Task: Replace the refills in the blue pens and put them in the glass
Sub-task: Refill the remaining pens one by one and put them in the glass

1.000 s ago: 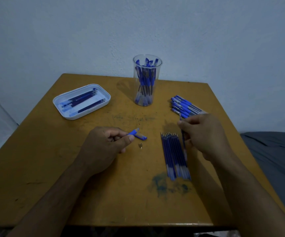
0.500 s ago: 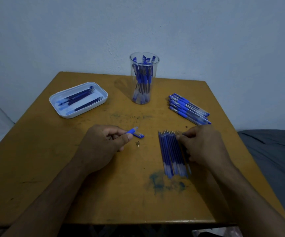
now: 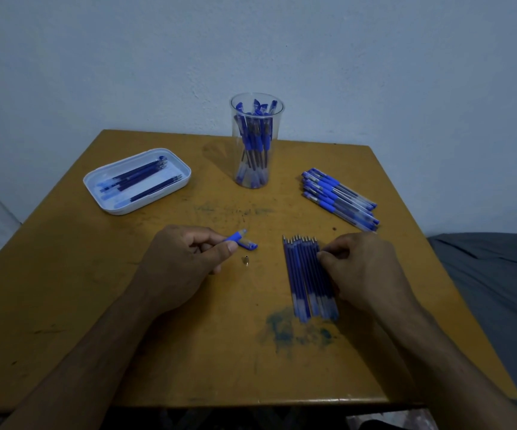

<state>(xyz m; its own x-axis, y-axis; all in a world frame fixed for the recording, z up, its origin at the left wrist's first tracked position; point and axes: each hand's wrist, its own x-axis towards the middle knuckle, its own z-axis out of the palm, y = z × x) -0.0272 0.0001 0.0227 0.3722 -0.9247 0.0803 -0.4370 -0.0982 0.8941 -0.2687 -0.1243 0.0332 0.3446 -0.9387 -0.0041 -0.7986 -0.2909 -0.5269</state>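
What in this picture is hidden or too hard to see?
Head view only:
- Pen barrel: mostly hidden inside the left hand.
- Right hand: its fingertips cover the refills, so whether one is pinched is unclear.
- Small metal piece: too tiny to identify.
- Glass: the pens overlap and cannot be counted.

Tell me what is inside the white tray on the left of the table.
The white tray holds several loose blue refills lying flat along its length, some overlapping. An exact count is not possible in the dim light, and anything beneath the overlapping ones is hidden.
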